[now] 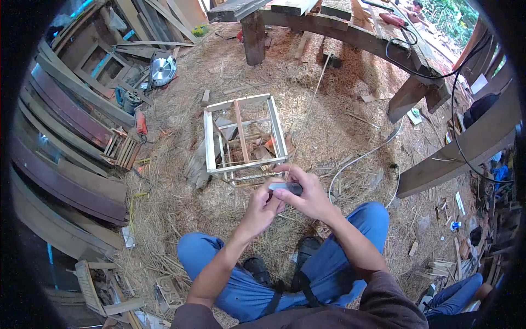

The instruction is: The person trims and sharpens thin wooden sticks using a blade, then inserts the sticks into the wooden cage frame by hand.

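Both my hands meet in front of my knees, around a small dark, flat object point(287, 188) with a lighter grey end. My left hand point(262, 207) has its fingers closed at the object's light end. From the right, my right hand point(308, 196) grips the dark part, its thumb along the lower side and its index finger curled above. A thin light sliver stands up by the right fingers; what it belongs to is unclear. Just beyond my hands stands an open wooden frame point(210, 143) of pale strips with a reddish crossbar.
Wood shavings cover the ground. At the left are a circular saw point(163, 70), another power tool point(129, 100) and stacked boards point(66, 194). A heavy timber bench point(329, 30) with cables stands beyond. Another person's leg point(455, 296) shows at the lower right.
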Available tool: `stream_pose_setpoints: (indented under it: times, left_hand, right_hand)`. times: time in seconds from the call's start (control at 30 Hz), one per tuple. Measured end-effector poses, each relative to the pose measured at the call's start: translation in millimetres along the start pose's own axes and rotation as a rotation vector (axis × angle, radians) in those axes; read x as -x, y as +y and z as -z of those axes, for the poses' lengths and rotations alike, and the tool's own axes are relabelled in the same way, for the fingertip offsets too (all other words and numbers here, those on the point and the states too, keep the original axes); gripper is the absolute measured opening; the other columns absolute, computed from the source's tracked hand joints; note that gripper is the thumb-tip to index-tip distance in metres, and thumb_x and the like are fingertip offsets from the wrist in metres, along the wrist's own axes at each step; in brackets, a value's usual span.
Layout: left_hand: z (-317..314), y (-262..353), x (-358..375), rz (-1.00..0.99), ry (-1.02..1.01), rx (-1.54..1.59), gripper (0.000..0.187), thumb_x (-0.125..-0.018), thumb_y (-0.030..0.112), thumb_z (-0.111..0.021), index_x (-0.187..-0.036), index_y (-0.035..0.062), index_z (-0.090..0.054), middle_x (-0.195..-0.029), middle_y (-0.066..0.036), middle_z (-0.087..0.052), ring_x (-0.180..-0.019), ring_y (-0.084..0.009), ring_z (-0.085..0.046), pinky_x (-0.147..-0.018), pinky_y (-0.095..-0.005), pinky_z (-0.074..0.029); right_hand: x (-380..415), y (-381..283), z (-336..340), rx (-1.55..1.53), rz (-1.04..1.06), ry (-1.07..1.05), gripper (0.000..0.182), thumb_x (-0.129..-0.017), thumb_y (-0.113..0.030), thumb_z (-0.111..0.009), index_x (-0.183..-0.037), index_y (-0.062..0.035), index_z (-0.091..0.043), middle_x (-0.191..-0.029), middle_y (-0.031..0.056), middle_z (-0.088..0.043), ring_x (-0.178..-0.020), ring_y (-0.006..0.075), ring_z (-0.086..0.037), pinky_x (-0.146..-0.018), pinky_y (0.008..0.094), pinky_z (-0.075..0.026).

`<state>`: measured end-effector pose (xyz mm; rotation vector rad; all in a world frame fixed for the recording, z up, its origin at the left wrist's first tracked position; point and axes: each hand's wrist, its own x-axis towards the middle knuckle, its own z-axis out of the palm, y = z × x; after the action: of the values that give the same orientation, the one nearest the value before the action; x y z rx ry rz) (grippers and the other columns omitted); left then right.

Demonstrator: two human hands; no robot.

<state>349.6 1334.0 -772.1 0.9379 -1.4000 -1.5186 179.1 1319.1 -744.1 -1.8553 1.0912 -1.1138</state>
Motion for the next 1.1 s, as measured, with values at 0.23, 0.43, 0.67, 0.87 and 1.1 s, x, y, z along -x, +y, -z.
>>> stream_pose_setpoints:
  times: [0.23,0.43,0.67,0.87,1.1]
  left_hand:
    - [-3.1,4.4,1.0,0.056,-0.036,0.020,0.021,-0.103,0.016,-0.055,-0.117,0.0018,-0.057,-0.092,-0.002,-0.060,-0.076,-0.0065,-0.052,-0.065,-0.0234,-0.044]
    - [-3.6,7.0,-1.4,0.042,-0.007,-0.088,0.026,-0.102,0.022,-0.058,-0.117,0.0002,-0.058,-0.095,-0.002,-0.060,-0.083,-0.0081,-0.054,-0.075,-0.0258,-0.047]
    - [-3.2,5.2,0.2,0.079,-0.066,-0.152,0.027,-0.103,0.023,-0.056,-0.115,-0.0008,-0.060,-0.099,-0.003,-0.063,-0.089,-0.0094,-0.057,-0.080,-0.0270,-0.048]
    - [-0.5,3.9,0.8,0.051,-0.059,-0.160,0.026,-0.103,0.021,-0.057,-0.115,-0.0013,-0.060,-0.099,-0.003,-0.064,-0.090,-0.0103,-0.059,-0.081,-0.0264,-0.048]
    - [5.4,-4.0,2.6,-0.061,-0.081,-0.384,0.022,-0.100,0.015,-0.060,-0.114,-0.0015,-0.061,-0.095,-0.004,-0.064,-0.091,-0.0112,-0.060,-0.082,-0.0286,-0.050]
  right_hand:
    - [0.6,-3.7,17.8,0.106,-0.049,-0.029,0.054,-0.081,-0.043,-0.079,-0.117,-0.0058,-0.063,-0.085,0.0147,-0.071,-0.075,0.0261,-0.072,-0.068,0.0362,-0.055]
    - [0.8,7.6,21.9,0.156,0.001,0.095,0.046,-0.078,-0.040,-0.083,-0.107,-0.0073,-0.069,-0.076,0.0105,-0.069,-0.066,0.0192,-0.068,-0.063,0.0324,-0.053]
    - [-5.5,14.7,40.4,0.131,-0.122,0.161,0.036,-0.080,-0.029,-0.084,-0.101,-0.0037,-0.070,-0.073,0.0033,-0.063,-0.067,0.0091,-0.056,-0.061,0.0265,-0.046]
    - [-5.4,16.9,43.4,0.117,-0.021,0.218,0.034,-0.077,-0.024,-0.086,-0.097,-0.0004,-0.072,-0.081,0.0068,-0.069,-0.072,0.0123,-0.064,-0.065,0.0286,-0.051]
    - [-1.5,15.7,45.7,0.162,0.054,0.236,0.030,-0.079,-0.021,-0.084,-0.098,-0.0004,-0.074,-0.084,0.0071,-0.072,-0.072,0.0132,-0.065,-0.064,0.0280,-0.051]
